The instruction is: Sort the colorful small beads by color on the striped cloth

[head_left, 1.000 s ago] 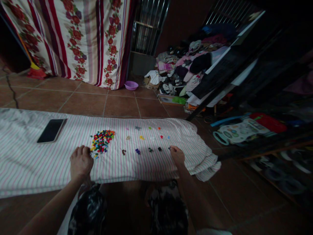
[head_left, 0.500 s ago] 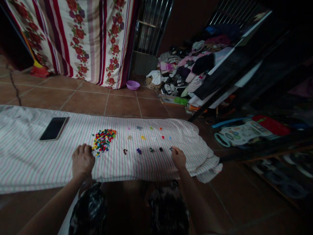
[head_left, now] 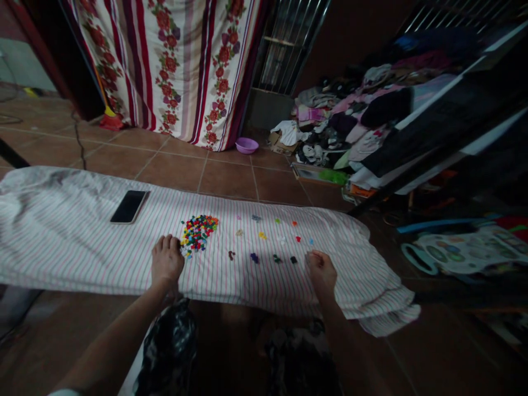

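My left hand (head_left: 167, 258) rests palm down on the striped cloth, fingers apart and slightly bent, its fingertips at the left edge of a pile of small coloured beads or bricks (head_left: 200, 234). To the right, small groups lie sorted by colour in rows: yellow pieces (head_left: 262, 235), brown pieces (head_left: 231, 255), dark blue pieces (head_left: 254, 258), dark green pieces (head_left: 276, 258) and black pieces (head_left: 293, 259). My right hand (head_left: 322, 268) is closed in a pinch at the right end of the nearest row, below a light blue piece (head_left: 311, 241). Anything between its fingertips is too small to make out.
A phone (head_left: 129, 207) lies on the cloth (head_left: 82, 247) at the left. Beyond, on the tiled floor, stand a purple basin (head_left: 246, 146) and a heap of clothes (head_left: 342, 115). A floral curtain (head_left: 185, 71) hangs behind. A dark slanting bar rises at the right.
The view has swung left, so everything appears farther right. My right hand's fingertips have drawn slightly back from the grey piece's spot; my left hand stays beside the pile.
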`<state>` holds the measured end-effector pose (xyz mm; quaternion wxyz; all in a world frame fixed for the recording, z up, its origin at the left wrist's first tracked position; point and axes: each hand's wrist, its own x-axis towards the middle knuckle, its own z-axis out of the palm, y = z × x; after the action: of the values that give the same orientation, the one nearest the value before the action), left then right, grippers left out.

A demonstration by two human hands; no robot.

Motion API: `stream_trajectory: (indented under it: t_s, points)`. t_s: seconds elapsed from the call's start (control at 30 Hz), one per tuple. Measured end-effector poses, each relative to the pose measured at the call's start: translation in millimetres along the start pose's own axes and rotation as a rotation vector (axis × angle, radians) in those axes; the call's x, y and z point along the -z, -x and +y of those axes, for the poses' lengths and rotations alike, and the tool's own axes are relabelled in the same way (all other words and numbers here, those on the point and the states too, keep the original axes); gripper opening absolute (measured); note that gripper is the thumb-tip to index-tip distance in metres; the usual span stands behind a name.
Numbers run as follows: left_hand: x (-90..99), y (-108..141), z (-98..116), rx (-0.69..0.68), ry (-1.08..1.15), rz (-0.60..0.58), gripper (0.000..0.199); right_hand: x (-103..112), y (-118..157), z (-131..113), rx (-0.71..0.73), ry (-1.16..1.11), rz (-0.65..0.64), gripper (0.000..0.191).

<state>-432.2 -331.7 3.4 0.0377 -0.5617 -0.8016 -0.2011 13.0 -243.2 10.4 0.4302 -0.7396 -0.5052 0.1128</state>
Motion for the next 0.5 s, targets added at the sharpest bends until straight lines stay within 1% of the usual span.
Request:
stream_trajectory:
  t_s: [0.1, 0.2, 0.33, 0.4, 0.5]
  points:
    - [0.0, 0, 0, 0.003, -0.008, -0.006, 0.032, -18, 15, -35, 0.091, -0.068, -0.109, 0.036]
    - [-0.2, 0, 0, -0.003, -0.011, -0.010, 0.031, -43, 38, -71, 0.287, -0.123, -0.234, 0.032]
    - [-1.3, 1, 0, -0.002, -0.015, 0.004, 0.030, -80, 71, -110, 0.513, -0.192, -0.470, 0.027]
    - [-1.5, 1, 0, -0.001, -0.010, 0.007, 0.030, -99, 84, -127, 0.582, -0.206, -0.549, 0.025]
    - [-1.1, 1, 1, 0.000, -0.004, 0.013, 0.029, -127, 95, -148, 0.642, -0.170, -0.647, 0.023]
